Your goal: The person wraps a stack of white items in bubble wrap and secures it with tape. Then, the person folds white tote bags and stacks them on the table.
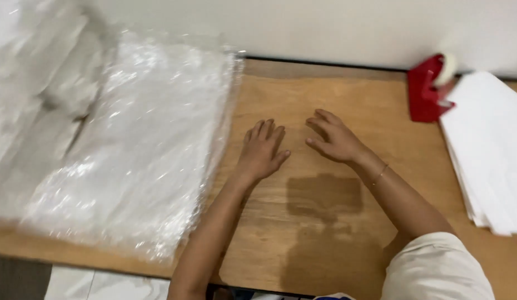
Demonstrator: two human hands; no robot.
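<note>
1. Table (325, 222): wooden top, light brown, running across the whole view, with a darker rectangular patch just below the hands. A white wall stands along its far edge.

2. Stack of clear plastic bags (142, 144): glossy, crinkled, lying flat on the left part of the table. Its right edge lies just beside the left hand, apart from it. More pale wrapped material lies blurred at the far left, too unclear to name.

3. Stack of white sheets (492, 150): lying at the right edge of the table, edges fanned slightly, well apart from both hands.

4. Tape dispenser (428, 94): red, with a pale roll on top, standing at the far right near the wall, touching or just beside the white sheets.

5. Left hand (262, 150): palm down, flat on the bare wood. The forearm reaches in from the bottom edge. Fingers extended, close together, pointing away from the body, thumb out to the right. It holds nothing.

6. Right hand (333, 139): palm down, near the left hand but not touching it. The forearm comes in from the lower right out of a pale sleeve. Fingers loosely spread and slightly curled, angled toward the left. It holds nothing.

7. Bracelet (379, 175): thin, on the right wrist.
</note>
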